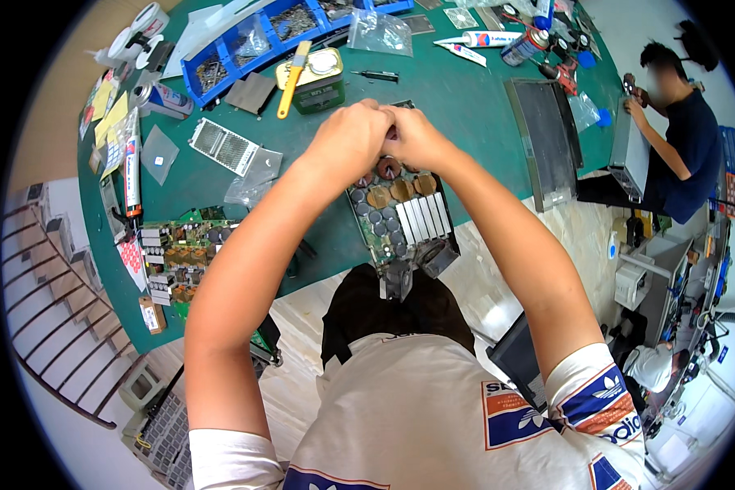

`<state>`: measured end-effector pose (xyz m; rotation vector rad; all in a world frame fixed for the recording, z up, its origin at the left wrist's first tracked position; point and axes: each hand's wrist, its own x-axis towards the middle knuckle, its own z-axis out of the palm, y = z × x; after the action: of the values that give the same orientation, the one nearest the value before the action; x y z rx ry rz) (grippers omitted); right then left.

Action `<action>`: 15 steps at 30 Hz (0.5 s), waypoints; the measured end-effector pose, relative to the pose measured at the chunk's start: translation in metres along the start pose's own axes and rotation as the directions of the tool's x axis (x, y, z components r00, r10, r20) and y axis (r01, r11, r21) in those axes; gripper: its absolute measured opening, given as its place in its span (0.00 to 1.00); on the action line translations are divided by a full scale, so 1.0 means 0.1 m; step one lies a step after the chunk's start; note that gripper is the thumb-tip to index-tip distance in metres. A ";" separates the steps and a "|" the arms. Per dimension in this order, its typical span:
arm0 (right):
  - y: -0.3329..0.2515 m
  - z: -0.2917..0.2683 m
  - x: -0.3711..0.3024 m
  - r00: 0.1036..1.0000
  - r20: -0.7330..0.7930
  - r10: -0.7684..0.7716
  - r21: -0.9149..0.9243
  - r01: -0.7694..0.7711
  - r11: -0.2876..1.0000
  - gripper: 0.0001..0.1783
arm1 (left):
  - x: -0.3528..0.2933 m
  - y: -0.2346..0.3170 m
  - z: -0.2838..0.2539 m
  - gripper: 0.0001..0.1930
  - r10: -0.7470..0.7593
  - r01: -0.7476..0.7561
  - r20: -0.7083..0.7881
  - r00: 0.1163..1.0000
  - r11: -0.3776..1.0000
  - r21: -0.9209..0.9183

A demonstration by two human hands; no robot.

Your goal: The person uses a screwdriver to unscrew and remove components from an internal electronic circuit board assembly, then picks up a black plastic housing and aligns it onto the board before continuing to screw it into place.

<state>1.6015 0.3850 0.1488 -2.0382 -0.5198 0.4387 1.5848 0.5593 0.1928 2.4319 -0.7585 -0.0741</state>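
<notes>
- The green workbench [465, 98] is carrying everything, and it is crowded, so the work is best kept over the bare patch right in front of the person.
- The circuit board [400, 216] is lying lengthwise toward the person, its near end overhanging the bench edge above the lap; I judge it is needing a steady hold, since pressure at the far end could be tipping or sliding it.
- A second populated board [175, 257] is resting to the left, well apart, and is not getting in the way.
- The left hand [347, 139] is curling over the far end of the circuit board, knuckles up; its fingers are bunched together, but whether they are pinching a part I cannot tell, because the hand itself is hiding them.
- The right hand [416, 137] is pressing against the left one at the same spot, fingers drawn together; what they are clamping on, if anything, is hidden too.
- The round copper-coloured coils [390, 189] are sitting just below the hands, beside the white finned blocks [423, 219]; working gently is probably sparing them from knocks.
- A yellow-handled brush [292, 80] is lying across a tin nearby, untouched.
</notes>
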 end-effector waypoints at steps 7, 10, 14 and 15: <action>-0.07 -0.05 -0.02 0.995 -0.040 -0.087 -0.203 0.078 0.976 0.18 | -0.03 0.06 0.05 0.12 -0.195 0.196 -0.081 0.977 0.981 -0.007; -0.04 -0.03 -0.05 0.988 -0.052 -0.147 -0.276 0.128 0.953 0.23 | -0.08 0.07 0.09 0.13 -0.078 0.072 -0.088 0.993 0.995 -0.075; 0.00 0.00 -0.12 0.977 -0.119 -0.179 -0.020 0.178 0.984 0.30 | -0.09 0.05 0.10 0.09 0.160 -0.174 -0.124 0.979 0.979 -0.109; 0.05 0.01 -0.10 0.977 -0.127 -0.173 -0.043 0.169 0.985 0.32 | -0.10 0.04 0.13 0.07 0.212 -0.230 -0.186 0.959 0.970 -0.081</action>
<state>1.5936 0.3778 0.1451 -2.0175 -0.6193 0.1936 1.5715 0.5557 0.1832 2.2072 -0.9165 0.1830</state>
